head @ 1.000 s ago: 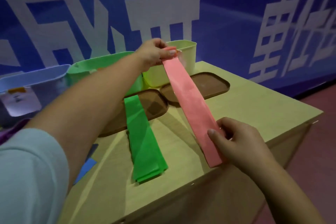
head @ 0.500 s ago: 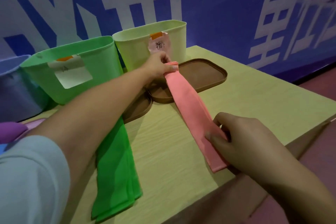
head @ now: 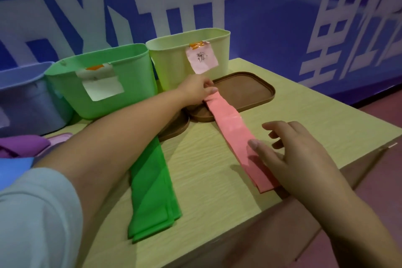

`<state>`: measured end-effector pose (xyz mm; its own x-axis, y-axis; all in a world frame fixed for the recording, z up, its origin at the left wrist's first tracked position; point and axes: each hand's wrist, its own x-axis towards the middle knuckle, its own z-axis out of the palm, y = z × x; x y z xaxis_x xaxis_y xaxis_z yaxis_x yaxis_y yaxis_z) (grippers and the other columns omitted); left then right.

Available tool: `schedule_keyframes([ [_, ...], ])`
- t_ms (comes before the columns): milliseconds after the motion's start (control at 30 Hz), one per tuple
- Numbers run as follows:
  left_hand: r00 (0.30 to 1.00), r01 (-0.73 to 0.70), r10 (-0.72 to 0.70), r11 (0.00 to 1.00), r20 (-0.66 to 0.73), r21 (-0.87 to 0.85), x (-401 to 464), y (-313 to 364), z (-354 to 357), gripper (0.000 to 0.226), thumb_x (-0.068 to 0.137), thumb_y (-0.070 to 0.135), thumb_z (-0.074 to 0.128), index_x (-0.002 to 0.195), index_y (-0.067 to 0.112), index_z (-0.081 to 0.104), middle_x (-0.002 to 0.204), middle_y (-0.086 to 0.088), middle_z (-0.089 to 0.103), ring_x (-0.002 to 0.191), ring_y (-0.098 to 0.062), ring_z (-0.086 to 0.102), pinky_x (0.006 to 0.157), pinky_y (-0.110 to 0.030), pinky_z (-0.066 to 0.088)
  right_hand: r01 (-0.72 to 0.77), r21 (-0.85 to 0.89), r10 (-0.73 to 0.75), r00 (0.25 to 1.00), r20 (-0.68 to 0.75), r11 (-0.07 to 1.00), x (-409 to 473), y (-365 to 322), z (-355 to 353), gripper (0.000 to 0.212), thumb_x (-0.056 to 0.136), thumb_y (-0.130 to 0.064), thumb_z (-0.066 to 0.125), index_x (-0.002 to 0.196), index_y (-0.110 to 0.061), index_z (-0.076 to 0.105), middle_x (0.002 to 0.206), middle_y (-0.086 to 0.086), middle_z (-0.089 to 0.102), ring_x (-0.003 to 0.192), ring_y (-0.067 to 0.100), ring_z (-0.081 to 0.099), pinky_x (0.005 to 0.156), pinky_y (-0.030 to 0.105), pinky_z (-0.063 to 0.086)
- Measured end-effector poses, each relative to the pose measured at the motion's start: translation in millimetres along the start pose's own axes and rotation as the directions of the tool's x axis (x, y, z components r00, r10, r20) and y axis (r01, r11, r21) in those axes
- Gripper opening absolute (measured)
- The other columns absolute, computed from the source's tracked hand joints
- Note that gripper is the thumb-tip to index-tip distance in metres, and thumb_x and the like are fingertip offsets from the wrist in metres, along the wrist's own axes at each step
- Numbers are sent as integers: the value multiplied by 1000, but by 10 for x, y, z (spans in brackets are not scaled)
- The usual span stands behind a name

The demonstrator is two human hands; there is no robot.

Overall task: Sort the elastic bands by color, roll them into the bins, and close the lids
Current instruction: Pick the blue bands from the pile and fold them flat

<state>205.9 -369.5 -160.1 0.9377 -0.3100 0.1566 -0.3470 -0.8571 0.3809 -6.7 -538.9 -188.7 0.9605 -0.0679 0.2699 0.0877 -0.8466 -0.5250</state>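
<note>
A pink elastic band (head: 236,135) lies flat across the wooden table (head: 217,180), its far end on a brown lid (head: 245,91). My left hand (head: 195,89) pinches that far end in front of the pale yellow bin (head: 174,61), which carries a pink label. My right hand (head: 289,148) rests with spread, straight fingers on the band's near end by the table's front edge. A stack of green bands (head: 152,191) lies flat to the left, partly under my left forearm. The green bin (head: 130,80) and a blue bin (head: 24,98) stand further left.
A second brown lid (head: 178,127) lies under my left forearm, touching the first. Purple bands (head: 21,144) and a blue band (head: 13,169) lie at the far left. The table's right corner (head: 389,143) drops to a reddish floor. A blue wall stands behind the bins.
The pink band has been lowered from a raised slant to lie flat on the table. My right hand has released its grip and opened its fingers over the band's near end.
</note>
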Motion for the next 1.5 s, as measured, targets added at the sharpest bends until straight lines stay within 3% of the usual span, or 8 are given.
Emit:
schedule_keyframes([
  [233, 999, 30, -24, 956, 22, -290, -1437, -34, -698, 27, 95, 30, 55, 118, 18, 62, 113, 4, 64, 102, -9, 58, 86, -23, 46, 216, 146, -215, 976, -26, 965, -246, -730, 78, 50, 84, -55, 47, 127, -30, 49, 113, -12, 52, 91, 2, 54, 75, 24, 51],
  [500, 979, 102, -181, 828, -91, -551, -3392, -710, -1234, 17, 93, 9, 57, 106, 4, 65, 98, -13, 70, 80, -4, 58, 70, -13, 47, 435, 277, -458, 889, 18, 857, -689, -1885, 536, 35, 85, -43, 57, 113, -22, 60, 105, -5, 57, 85, 6, 59, 69, 20, 45],
  [633, 946, 111, -280, 756, -166, -645, -4047, -995, -1236, 12, 93, 14, 58, 97, 19, 68, 85, 7, 71, 72, 3, 58, 66, -16, 45, 478, 271, -512, 856, 72, 836, -852, -2319, 844, 29, 86, -39, 60, 109, -20, 62, 103, -2, 57, 82, 9, 60, 62, 16, 37],
  [767, 899, 39, -346, 675, -269, -737, -4391, -1217, -1247, 11, 91, 18, 60, 90, 24, 69, 99, -15, 70, 85, -21, 60, 73, -37, 48, 498, 240, -519, 854, 31, 833, -881, -2689, 1012, 33, 82, -32, 69, 109, -15, 64, 103, 5, 57, 90, 19, 60, 68, 22, 33],
  [1000, 890, 12, -375, 587, -259, -810, -4686, -1454, -1290, 20, 94, 9, 54, 92, 24, 67, 95, 5, 74, 96, -11, 68, 78, -25, 52, 254, 34, -255, 938, 233, 966, -644, -2987, 1392, 64, 78, -40, 72, 129, -12, 44, 121, 13, 58, 107, 29, 55, 75, 30, 39],
  [1133, 884, -66, -362, 529, -295, -846, -4660, -1489, -1367, 17, 94, 8, 53, 97, 18, 65, 95, 1, 74, 95, -13, 69, 74, -21, 53, 191, 240, -238, 954, 182, 952, -559, -3036, 1422, 48, 78, -22, 75, 122, -16, 57, 115, 10, 60, 93, 22, 55, 75, 26, 39],
  [1333, 859, -96, -485, 164, -165, -982, -4418, -1475, -1525, 16, 96, 16, 50, 105, 7, 60, 99, -11, 72, 94, -21, 69, 77, -28, 57, 38, 782, -207, 971, 117, 623, -540, -3303, 1245, 32, 82, -7, 68, 112, -16, 60, 105, 6, 62, 79, 13, 58, 61, 20, 46],
  [1500, 862, 0, -502, -123, 63, -992, -4207, -1520, -1693, 41, 98, 40, 42, 102, 3, 59, 102, -15, 67, 94, -24, 66, 82, -32, 53, 201, 836, -344, 939, -15, 511, -595, -3550, 1044, 29, 84, -6, 66, 104, -26, 60, 113, -3, 64, 105, 8, 59, 85, 22, 48],
])
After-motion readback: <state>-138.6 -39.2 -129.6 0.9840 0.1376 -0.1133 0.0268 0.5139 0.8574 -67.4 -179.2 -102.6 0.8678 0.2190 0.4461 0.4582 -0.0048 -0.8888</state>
